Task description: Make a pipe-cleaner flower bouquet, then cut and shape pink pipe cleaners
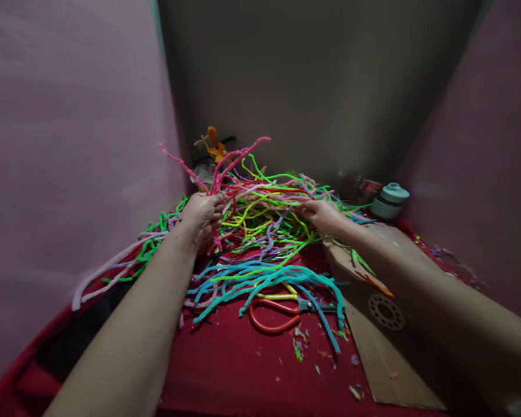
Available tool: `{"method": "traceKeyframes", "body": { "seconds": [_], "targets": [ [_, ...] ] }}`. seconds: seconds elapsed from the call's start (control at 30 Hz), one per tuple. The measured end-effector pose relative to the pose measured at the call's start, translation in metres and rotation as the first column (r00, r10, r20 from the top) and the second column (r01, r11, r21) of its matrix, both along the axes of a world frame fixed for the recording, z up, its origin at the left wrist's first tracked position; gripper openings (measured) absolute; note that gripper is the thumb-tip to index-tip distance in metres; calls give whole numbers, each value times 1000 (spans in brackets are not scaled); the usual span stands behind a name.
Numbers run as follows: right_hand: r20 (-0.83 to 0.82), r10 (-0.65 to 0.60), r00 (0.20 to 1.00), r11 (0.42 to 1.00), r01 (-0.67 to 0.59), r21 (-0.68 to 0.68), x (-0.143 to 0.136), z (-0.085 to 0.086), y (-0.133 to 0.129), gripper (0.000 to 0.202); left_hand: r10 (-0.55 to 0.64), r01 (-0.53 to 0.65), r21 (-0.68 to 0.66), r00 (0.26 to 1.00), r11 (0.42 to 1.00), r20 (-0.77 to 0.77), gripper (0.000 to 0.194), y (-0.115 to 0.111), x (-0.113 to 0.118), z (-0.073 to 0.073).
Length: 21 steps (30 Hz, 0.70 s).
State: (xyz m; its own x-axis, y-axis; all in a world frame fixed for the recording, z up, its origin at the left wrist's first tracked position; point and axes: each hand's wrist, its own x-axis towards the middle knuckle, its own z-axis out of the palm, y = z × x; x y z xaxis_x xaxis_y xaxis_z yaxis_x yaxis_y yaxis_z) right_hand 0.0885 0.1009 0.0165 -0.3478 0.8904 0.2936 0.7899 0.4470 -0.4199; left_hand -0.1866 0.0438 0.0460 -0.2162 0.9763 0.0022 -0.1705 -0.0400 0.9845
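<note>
My left hand (204, 215) is closed in a fist around several pink pipe cleaners (219, 174). Their upper ends fan out above the fist and a short bit pokes out below. Across from it, my right hand (321, 215) has its fingers pinched together at the right side of a tangled pile of pipe cleaners (252, 214) in green, yellow, red, pale pink and purple. Which strands those fingertips grip is hard to see. In front of the pile lie blue pipe cleaners (282, 277), partly over scissors (275, 313) with one red and one yellow handle.
Cardboard (373, 359) lies on the right of the red cloth (226, 365), bearing a white ring with holes (386, 311). A mint-green lidded container (391, 200) stands at back right, a bottle (364, 186) beside it. Orange flowers (217, 152) stand behind my left hand. Scraps (298, 347) litter the cloth.
</note>
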Motion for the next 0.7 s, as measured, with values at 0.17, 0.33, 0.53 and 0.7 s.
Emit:
{"method": "traceKeyframes", "body": {
  "seconds": [0.17,0.33,0.53,0.7],
  "targets": [
    [-146,38,989,999,-39,-5,6,-2,6,26,-28,28,-36,1000,999,1,20,5,0,-8],
    [-120,0,993,999,5,41,4,1,5,23,-44,44,-47,999,998,0,20,6,0,-12],
    [205,18,979,953,-79,292,-6,-8,8,30,-45,44,19,999,999,5,18,2,10,-9],
    [529,-121,840,932,-87,351,-14,-11,7,34,-97,98,85,995,992,-7,12,-6,29,-8]
  ]
}}
